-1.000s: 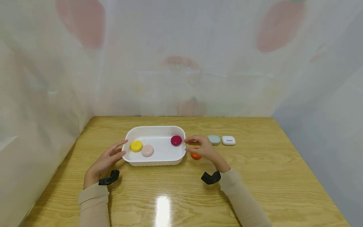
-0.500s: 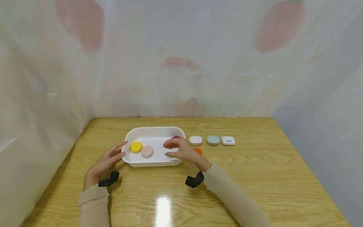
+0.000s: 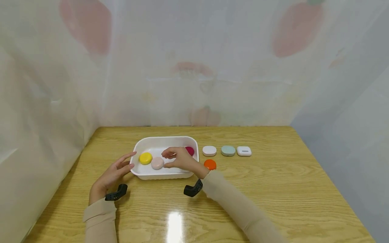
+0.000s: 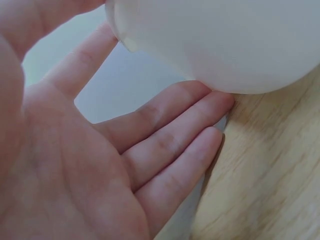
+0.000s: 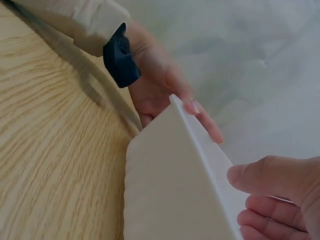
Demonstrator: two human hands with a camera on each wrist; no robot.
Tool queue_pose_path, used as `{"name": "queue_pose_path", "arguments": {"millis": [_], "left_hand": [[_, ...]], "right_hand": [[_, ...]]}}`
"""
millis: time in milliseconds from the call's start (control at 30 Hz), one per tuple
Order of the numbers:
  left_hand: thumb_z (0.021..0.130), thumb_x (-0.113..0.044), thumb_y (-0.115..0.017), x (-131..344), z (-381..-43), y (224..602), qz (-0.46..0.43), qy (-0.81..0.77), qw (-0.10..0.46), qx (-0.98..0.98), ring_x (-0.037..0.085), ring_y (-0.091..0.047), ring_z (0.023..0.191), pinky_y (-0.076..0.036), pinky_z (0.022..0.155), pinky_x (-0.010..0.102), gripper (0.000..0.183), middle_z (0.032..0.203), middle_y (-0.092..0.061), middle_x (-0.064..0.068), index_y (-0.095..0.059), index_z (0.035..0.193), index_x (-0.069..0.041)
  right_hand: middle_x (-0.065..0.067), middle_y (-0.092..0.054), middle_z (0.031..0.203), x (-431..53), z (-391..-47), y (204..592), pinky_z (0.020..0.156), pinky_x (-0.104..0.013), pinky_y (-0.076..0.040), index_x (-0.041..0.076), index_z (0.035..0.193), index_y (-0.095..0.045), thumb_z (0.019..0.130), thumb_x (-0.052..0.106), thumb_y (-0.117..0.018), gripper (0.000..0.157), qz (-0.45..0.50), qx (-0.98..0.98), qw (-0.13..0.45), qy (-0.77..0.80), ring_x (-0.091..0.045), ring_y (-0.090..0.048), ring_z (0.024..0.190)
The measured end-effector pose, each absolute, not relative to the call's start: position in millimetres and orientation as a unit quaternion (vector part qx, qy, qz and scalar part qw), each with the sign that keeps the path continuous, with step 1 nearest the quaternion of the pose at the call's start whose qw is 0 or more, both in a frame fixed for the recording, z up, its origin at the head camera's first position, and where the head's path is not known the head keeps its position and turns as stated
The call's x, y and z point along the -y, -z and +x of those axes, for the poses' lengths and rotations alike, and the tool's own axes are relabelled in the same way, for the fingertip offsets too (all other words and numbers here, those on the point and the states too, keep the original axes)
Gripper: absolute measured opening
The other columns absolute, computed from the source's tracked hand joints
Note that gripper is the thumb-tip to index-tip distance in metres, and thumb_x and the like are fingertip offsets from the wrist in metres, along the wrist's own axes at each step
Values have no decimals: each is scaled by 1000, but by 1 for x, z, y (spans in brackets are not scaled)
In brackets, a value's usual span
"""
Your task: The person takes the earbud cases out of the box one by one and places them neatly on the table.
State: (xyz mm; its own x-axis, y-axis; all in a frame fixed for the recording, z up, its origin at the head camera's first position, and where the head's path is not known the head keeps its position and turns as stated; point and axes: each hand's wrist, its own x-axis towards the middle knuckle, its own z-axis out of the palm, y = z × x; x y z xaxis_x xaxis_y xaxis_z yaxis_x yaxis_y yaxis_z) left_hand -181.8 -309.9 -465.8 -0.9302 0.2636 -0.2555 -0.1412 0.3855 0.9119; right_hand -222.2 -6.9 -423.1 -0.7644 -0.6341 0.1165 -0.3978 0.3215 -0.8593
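Note:
A white plastic bin [image 3: 164, 176] stands on the table. Inside lie a yellow round disc [image 3: 146, 158], a pale pink one [image 3: 157, 163] and a dark red one [image 3: 190, 150], the last partly hidden. At the bin's left end, my left hand [image 3: 110, 173] touches the rim with thumb and index finger. Its other fingers [image 4: 165, 142] stretch straight against the outer wall in the left wrist view. My right hand [image 3: 180, 159] is over the bin holding nothing, thumb and fingers apart, fingertips right beside the pink disc.
Right of the bin, an orange disc [image 3: 210, 164] lies on the wooden table [image 3: 273, 195]. Behind it in a row are a white oval case [image 3: 209, 151], a pale green case [image 3: 228, 151] and a white earbuds case [image 3: 244, 151]. A curtain [image 3: 194, 94] hangs behind.
My right hand has moved left from the bin's right end to over its middle, beside the pink disc. The white case and orange disc are now uncovered. My left hand has stayed put.

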Motion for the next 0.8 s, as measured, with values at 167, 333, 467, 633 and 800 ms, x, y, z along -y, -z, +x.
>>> {"name": "queue_pose_path", "arguments": {"millis": [167,333,467,633,800], "left_hand": [[101,-37,-48,310,-183,468,40,-552,181,-813,48,-26,143,-19,111,72,60,158,-20,28,-21,154,-25],[101,-36,-48,311,-181,469,38,-556,177,-811,46,-29,141,-21,112,71,60,156,-24,28,-23,154,-25],[101,-35,-47,312,-179,469,40,-552,173,-815,46,-29,141,-22,112,71,60,156,-24,28,-22,154,-25],[101,-36,-47,311,-180,467,43,-555,177,-812,46,-28,142,-20,111,72,59,157,-23,27,-22,154,-25],[101,-35,-47,309,-182,466,45,-558,176,-810,45,-29,140,-22,111,72,59,156,-25,28,-22,154,-25]], "right_hand": [[-23,-68,117,22,-227,427,101,-43,-51,-8,116,-63,78,3,-77,42,-300,-805,142,492,-34,-63,111],[-18,-67,123,35,-231,430,102,-38,-51,-5,121,-63,77,4,-79,48,-281,-821,148,475,-30,-61,117],[-15,-66,127,44,-235,434,100,-31,-52,-1,124,-63,76,5,-80,51,-267,-834,156,458,-28,-61,119],[-12,-66,128,54,-239,440,96,-25,-53,4,124,-64,74,7,-81,53,-253,-858,154,420,-27,-64,116],[-10,-66,127,59,-240,444,95,-24,-52,9,124,-64,74,9,-82,53,-230,-878,151,392,-25,-66,110]]}}
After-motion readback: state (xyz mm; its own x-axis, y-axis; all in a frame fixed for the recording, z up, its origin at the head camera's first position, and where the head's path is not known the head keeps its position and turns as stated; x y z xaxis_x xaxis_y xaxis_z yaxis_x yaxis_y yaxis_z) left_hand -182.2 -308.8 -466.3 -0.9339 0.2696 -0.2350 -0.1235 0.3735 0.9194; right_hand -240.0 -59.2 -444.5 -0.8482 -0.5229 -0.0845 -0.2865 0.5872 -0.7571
